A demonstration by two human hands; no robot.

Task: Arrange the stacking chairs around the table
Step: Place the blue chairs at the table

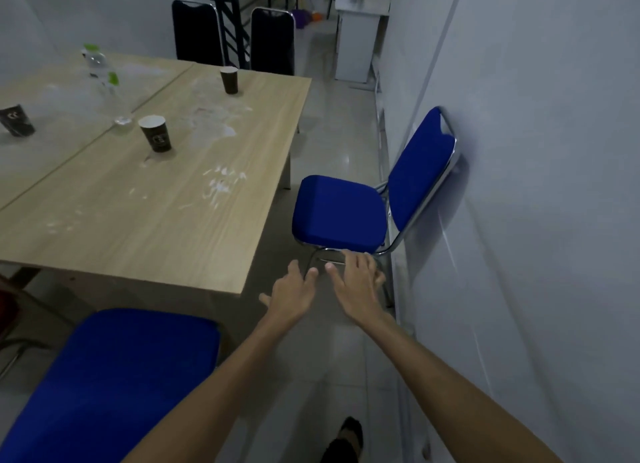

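Note:
A blue padded stacking chair [341, 213] with a chrome frame stands between the wooden table [149, 199] and the right wall, its back leaning on the wall. My left hand [294, 294] and my right hand [356, 282] are stretched out just below the near edge of its seat, fingers spread, holding nothing. The right fingertips are at the seat's chrome rim. Another blue chair [114, 383] stands at the table's near side, lower left. Two dark chairs [197, 33] [273, 40] stand at the far end.
Paper cups [156, 138] [229, 79] [15, 120] and plastic water bottles [104, 78] stand on the table. The white wall [519, 220] runs close on the right, leaving a narrow tiled aisle. A white cabinet [358, 43] and a dark stair railing [239, 30] are at the back.

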